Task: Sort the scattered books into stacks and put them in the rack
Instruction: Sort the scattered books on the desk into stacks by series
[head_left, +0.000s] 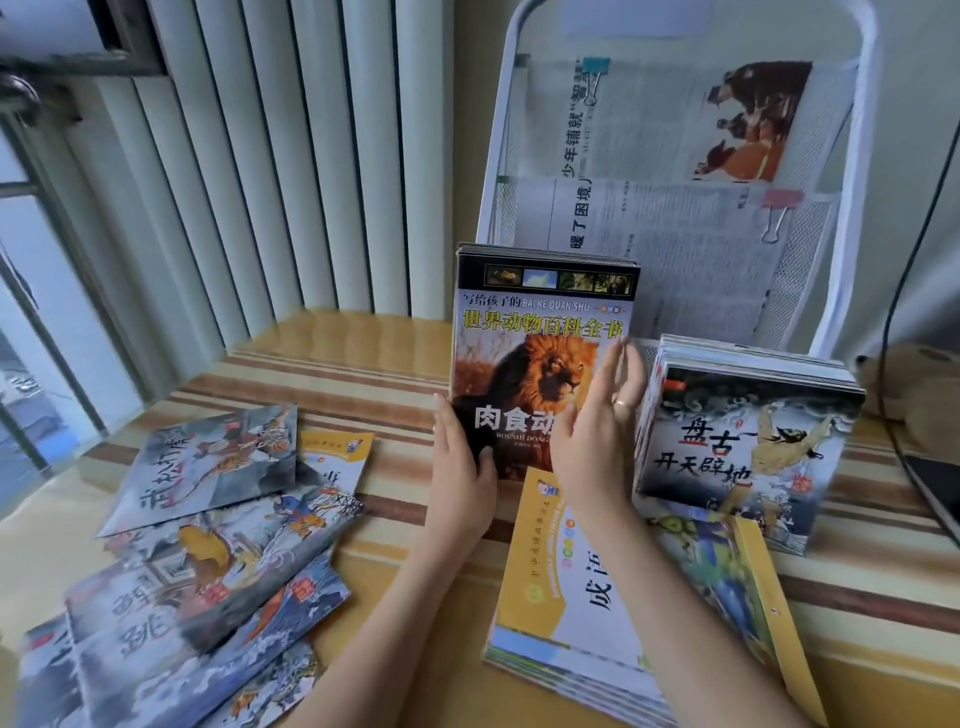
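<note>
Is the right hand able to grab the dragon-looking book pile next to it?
Probably yes. The right hand is open beside the lion books, and the grey stack stands just to its right on the table. Nothing lies between them.

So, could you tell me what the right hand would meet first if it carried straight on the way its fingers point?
Probably the white rack and the newspapers clipped in it. The right hand points up and away, beside the lion book stack; depth is unclear.
</note>
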